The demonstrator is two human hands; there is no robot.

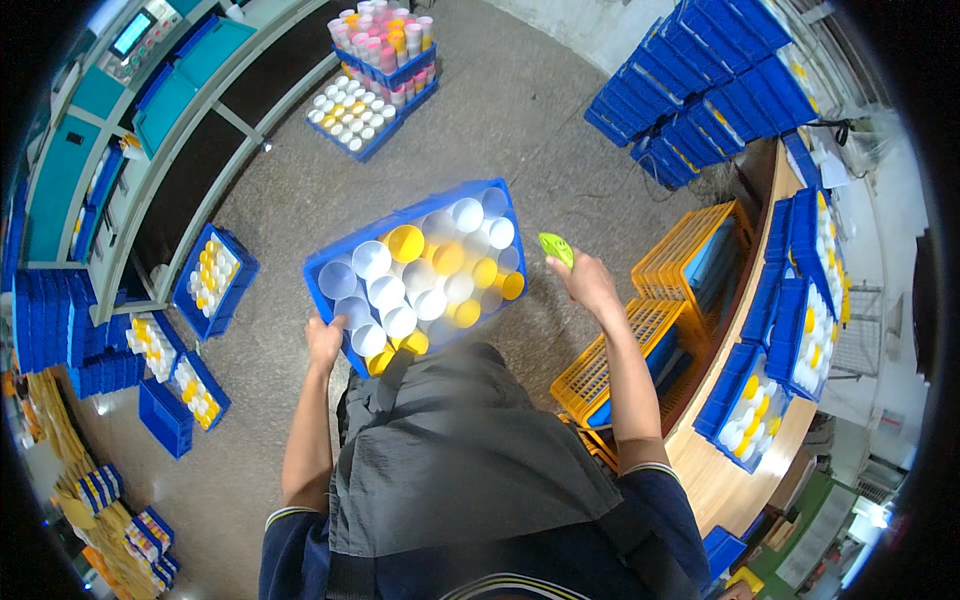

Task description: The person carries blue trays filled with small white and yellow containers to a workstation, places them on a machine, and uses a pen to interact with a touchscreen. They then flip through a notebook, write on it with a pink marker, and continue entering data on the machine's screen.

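The left hand [323, 340] grips the near left corner of a blue plastic crate [415, 270] and is clamped on its rim. The crate is held up in front of the person's chest, above the grey floor [500, 120], and it tilts a bit. It is full of round plastic cups [400, 280] lying close together, most white and about seven yellow. They look smooth and shiny.

The right hand [585, 282] is off the crate, just beside its right side. Its fingers pinch a small flat green piece [556, 248].

On the right stands a long wooden table [720, 470]. Along its edge sit more blue crates with white and yellow cups [750, 405]. Next to the table are two yellow crates [640, 350] with open grid walls, one behind the other. A big stack of empty blue crates [700, 70] is at the far right. On the floor at the far end stands a blue crate of pink tubes [383, 40]. On the left floor lie more small blue crates [213, 280] of cups beside a grey and teal frame [170, 110].
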